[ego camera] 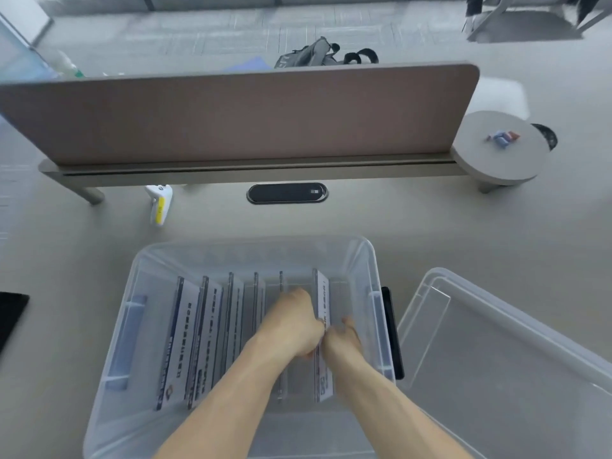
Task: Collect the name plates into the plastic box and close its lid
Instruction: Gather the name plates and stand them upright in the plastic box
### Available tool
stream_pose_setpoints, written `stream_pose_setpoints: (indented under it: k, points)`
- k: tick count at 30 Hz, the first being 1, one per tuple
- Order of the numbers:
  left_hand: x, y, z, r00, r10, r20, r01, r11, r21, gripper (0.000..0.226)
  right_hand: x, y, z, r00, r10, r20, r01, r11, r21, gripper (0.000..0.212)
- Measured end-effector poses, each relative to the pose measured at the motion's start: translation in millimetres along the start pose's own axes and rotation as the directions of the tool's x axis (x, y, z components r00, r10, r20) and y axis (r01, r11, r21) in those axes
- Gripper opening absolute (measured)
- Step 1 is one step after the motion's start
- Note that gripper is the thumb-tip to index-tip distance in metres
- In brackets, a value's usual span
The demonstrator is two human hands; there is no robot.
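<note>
A clear plastic box point(139, 260) stands open on the desk in front of me. Several name plates point(195, 329) stand on edge in a row inside it, white with dark print. Both my hands are down in the box at its right side. My left hand point(291, 323) and my right hand point(341, 339) pinch the rightmost name plate point(323, 293) from either side, holding it upright. The box's clear lid point(503, 356) lies on the desk to the right of the box, tilted against it.
A brown desk divider point(251, 111) runs across the back. A black cable grommet point(287, 193) sits behind the box. A white and yellow object point(161, 203) lies at the back left. A dark flat item point(10, 313) is at the left edge. A round side table point(500, 147) stands at the right.
</note>
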State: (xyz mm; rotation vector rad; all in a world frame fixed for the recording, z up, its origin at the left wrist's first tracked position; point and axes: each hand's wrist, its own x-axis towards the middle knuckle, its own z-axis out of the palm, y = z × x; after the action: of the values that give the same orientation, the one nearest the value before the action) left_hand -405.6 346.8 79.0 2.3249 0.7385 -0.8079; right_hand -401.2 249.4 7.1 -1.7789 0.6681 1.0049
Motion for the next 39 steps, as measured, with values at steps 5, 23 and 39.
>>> stream_pose_setpoints:
  k: [5, 23, 39]
  points:
    - [11, 0, 3, 1.0, -0.02, 0.014, 0.02, 1.0, 0.001, 0.017, 15, 6, 13, 0.997, 0.059, -0.045, -0.057, 0.998, 0.03, 0.065]
    - [20, -24, 9, 0.995, -0.064, 0.078, 0.07, 0.994, -0.088, 0.032, 51, 43, 33, 0.99, -0.056, 0.133, 0.065, 0.995, -0.069, 0.022]
    - [10, -27, 12, 0.997, -0.055, 0.061, 0.062, 0.991, -0.12, 0.036, 49, 52, 32, 0.986, -0.062, 0.155, 0.075, 0.993, -0.085, 0.043]
